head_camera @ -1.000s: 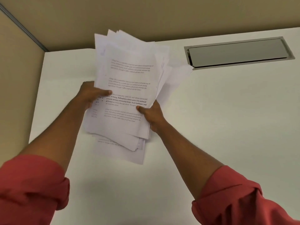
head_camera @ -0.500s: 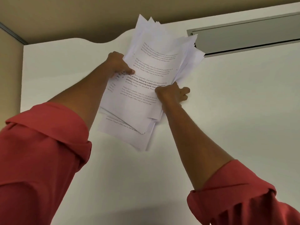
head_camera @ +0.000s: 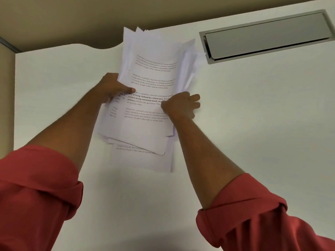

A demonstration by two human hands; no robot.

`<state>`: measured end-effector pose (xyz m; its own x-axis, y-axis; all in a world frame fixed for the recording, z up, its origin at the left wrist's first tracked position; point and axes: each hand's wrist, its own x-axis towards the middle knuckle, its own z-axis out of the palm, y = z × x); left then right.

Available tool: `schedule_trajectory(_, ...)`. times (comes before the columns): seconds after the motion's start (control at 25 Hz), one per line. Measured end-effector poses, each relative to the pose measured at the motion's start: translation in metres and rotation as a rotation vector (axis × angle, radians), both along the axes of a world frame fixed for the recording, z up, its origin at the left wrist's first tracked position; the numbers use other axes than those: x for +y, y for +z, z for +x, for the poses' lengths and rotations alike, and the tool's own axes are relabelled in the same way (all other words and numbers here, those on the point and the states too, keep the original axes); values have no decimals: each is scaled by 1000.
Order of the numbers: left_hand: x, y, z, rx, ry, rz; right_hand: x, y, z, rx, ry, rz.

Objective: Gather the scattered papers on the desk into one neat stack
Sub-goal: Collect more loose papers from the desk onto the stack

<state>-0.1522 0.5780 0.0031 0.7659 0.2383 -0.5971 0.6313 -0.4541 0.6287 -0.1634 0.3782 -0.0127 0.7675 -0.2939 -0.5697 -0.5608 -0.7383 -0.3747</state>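
we see both hands on one loose bundle of papers [head_camera: 148,91] over the white counter [head_camera: 253,124], toward its far edge and left of centre. our left hand [head_camera: 113,87] grips the bundle's left edge, thumb pressed on the top sheet beside the bold printed lines, the other fingers hidden beneath the sheets. our right hand [head_camera: 179,105] is closed on the right edge at about the same height, thumb on the top sheet, knuckles up, fingers curled round the side of the bundle. the sheets are not squared: the far ends fan out and overlap the counter's far edge, several corners splay toward the right, and the near ends step down in uneven layers. the lowest sheet sticks out nearest to us, with part of its printed text showing below the layers above it (whether it lies flat on the counter or hangs with the rest we cannot tell). the top sheet carries four short blocks of printed text, the third partly in bold. a grey metal cable hatch [head_camera: 266,36] is set into the counter to the right of the papers, near their splayed corners but apart from them. both forearms are bare, with red sleeves [head_camera: 36,192] rolled up near the elbows. a beige partition wall [head_camera: 72,19] stands behind the counter.
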Motion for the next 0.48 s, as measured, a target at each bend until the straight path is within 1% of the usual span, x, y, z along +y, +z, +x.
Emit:
schedule_trajectory(0.08, 1, -4, -19, -43, 35, -48, -2, -2, 4, 6, 111, -5)
schedule_trajectory(0.16, -3, -7, -41, -123, 97, -106, -6, -1, 5, -7, 158, 38)
schedule_trajectory(0.2, -6, -10, -52, -166, 125, -124, -10, 0, 4, -6, 144, 79)
schedule_trajectory(0.28, -17, -17, -78, -218, 173, -116, -23, 1, 0, 14, 6, 204)
schedule_trajectory(0.36, -36, -23, -103, -210, 239, -87, -40, 2, -7, 56, -91, 287)
schedule_trajectory(0.48, -81, -28, -139, -254, 387, -123, -76, 4, -19, 86, -14, 278)
